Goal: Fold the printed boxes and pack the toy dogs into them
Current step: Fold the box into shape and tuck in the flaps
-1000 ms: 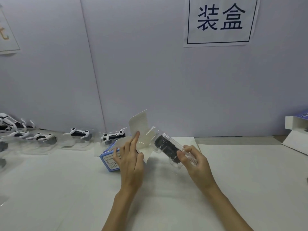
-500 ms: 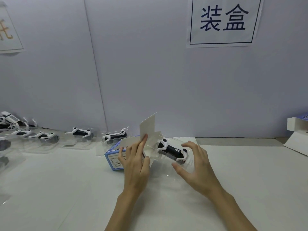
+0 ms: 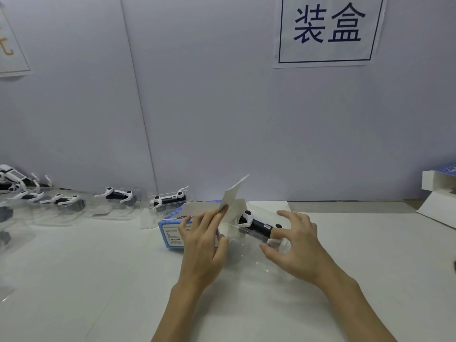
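Toy dog lowered, tray edges indistinct

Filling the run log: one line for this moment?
left hand holds box flap | right hand grips toy dog tray | entering box

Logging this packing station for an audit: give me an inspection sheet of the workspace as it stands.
Surface: white table, lit evenly.
Job's things: blue box lies on its side, flap raised; toy dog in a clear tray at its mouth; spare dogs in trays along the wall at left.
Clutter: open box at far right.
Grippers: left hand holds the flap; right hand grips the tray.
Cables: nothing seen.
Surroundings: grey wall, sign with printed characters.
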`<action>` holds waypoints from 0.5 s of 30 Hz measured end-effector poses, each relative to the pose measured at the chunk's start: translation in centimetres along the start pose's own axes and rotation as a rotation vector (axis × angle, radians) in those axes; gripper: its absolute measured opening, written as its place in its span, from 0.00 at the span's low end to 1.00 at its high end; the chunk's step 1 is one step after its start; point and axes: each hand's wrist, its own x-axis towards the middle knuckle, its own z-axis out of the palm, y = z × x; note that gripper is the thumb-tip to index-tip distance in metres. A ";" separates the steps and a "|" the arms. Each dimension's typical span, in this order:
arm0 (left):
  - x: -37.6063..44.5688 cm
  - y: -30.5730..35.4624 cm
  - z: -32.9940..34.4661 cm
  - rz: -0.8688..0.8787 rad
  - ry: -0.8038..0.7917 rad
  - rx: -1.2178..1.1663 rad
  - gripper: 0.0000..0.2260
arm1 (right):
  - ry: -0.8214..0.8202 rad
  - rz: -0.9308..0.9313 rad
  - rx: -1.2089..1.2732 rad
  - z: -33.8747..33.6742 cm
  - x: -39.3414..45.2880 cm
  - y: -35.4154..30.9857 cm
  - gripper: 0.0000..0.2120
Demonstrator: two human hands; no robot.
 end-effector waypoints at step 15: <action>-0.2 0.6 0.5 0.024 -0.023 -0.127 0.23 | 0.119 -0.264 0.103 1.9 -0.3 -2.6 0.08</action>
